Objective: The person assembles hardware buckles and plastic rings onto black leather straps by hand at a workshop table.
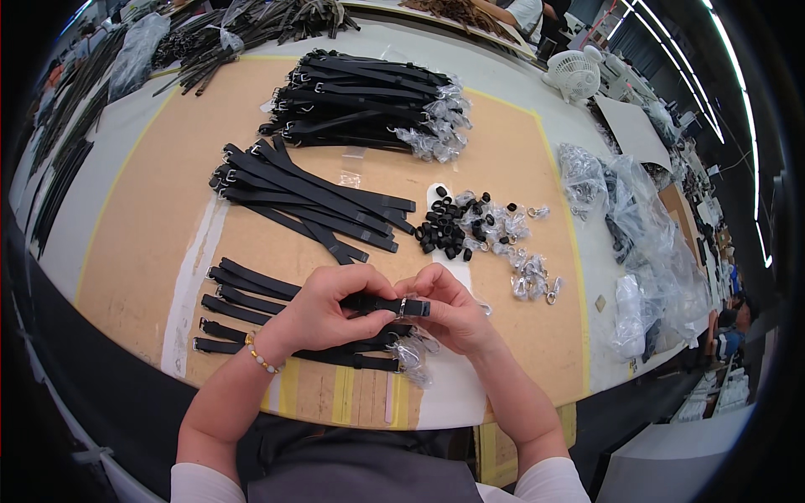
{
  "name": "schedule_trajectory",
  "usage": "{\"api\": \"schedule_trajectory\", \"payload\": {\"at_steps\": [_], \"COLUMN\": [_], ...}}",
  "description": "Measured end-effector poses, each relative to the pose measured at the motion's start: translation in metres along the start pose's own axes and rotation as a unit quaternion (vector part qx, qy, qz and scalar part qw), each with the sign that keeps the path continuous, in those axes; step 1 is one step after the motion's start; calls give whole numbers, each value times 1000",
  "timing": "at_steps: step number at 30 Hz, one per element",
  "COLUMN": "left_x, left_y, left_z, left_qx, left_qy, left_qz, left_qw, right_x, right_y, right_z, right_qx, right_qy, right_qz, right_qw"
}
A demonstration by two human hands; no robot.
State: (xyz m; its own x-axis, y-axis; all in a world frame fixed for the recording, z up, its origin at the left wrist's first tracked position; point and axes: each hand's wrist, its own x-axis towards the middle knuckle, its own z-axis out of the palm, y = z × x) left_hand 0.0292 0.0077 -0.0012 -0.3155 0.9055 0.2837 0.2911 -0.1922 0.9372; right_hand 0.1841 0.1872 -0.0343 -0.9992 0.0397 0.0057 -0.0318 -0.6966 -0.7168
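Note:
Close above the table's near side, my left hand (340, 308) pinches a black strap (369, 303), its end pointing right. My right hand (449, 312) has thumb and fingers closed on that same end, where a small silver metal piece (403, 307) crosses the strap. Whether this is a ring or part of a clasp I cannot tell. Under and left of my hands lie several black buckled straps (243, 312) side by side. Plastic-wrapped metal hooks (412, 356) rest at the right ends of the lower straps, just below my right hand.
Beyond my hands is a loose fan of black straps (314, 197). Right of it lie small black loops (444, 226) and wrapped metal hooks (530, 277). A large strap stack (360, 101) sits at the back. Clear plastic bags (641, 243) and a white fan (575, 73) stand right.

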Motion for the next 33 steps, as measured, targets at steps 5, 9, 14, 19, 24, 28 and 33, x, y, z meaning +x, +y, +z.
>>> {"api": "schedule_trajectory", "payload": {"at_steps": [5, 9, 14, 19, 24, 28, 33], "left_x": [-2, -2, -4, -5, -4, -3, -3], "left_y": [5, 9, 8, 2, 2, 2, 0], "left_z": [-2, -2, 1, 6, 13, 12, 4], "left_qx": [11, 54, 62, 139, 160, 153, 143], "left_qy": [7, -13, -14, -44, -58, -28, -44], "left_qz": [9, 25, 38, 37, 35, 2, -35], "left_qw": [1000, 998, 997, 989, 985, 988, 988], "right_x": [-2, -2, -2, -6, -6, -5, -3], "right_y": [2, 4, -6, -2, 3, -2, -6], "right_z": [-7, -9, 5, 18, 20, 16, 18], "right_qx": [6, -4, -63, -230, -344, -266, -260], "right_qy": [-30, -40, -12, 83, 121, 114, 121], "right_qz": [16, 23, 79, 108, 110, 119, 143], "right_qw": [999, 999, 995, 964, 925, 950, 947]}}
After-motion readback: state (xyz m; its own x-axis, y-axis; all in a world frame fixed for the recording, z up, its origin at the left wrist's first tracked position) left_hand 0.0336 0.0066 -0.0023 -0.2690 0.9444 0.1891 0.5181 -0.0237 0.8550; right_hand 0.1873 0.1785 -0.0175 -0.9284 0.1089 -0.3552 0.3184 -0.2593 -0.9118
